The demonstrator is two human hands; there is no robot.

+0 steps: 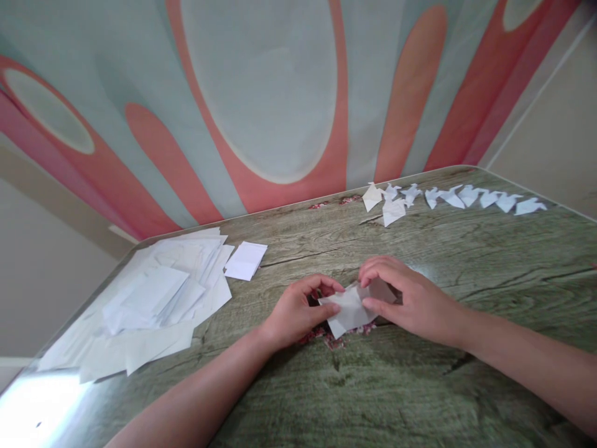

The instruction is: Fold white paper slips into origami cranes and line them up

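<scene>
Between my two hands is a small piece of white folded paper (347,311), held just over the wood-patterned table (289,398). My left hand (303,308) pinches its left end, thumb on top and fingers behind. At the other end, my right hand (403,295) grips the paper between thumb and curled fingers. Part of the paper's right side is hidden by the right hand's fingers. A printed flower pattern (333,341) on the table shows just below the paper.
Loose white sheets lie in a broad pile (163,298) on the left, with a small folded stack (246,260) beside it. Several folded paper birds (469,196) line the back right. Behind the table stands a wall with a red and grey pattern (265,93).
</scene>
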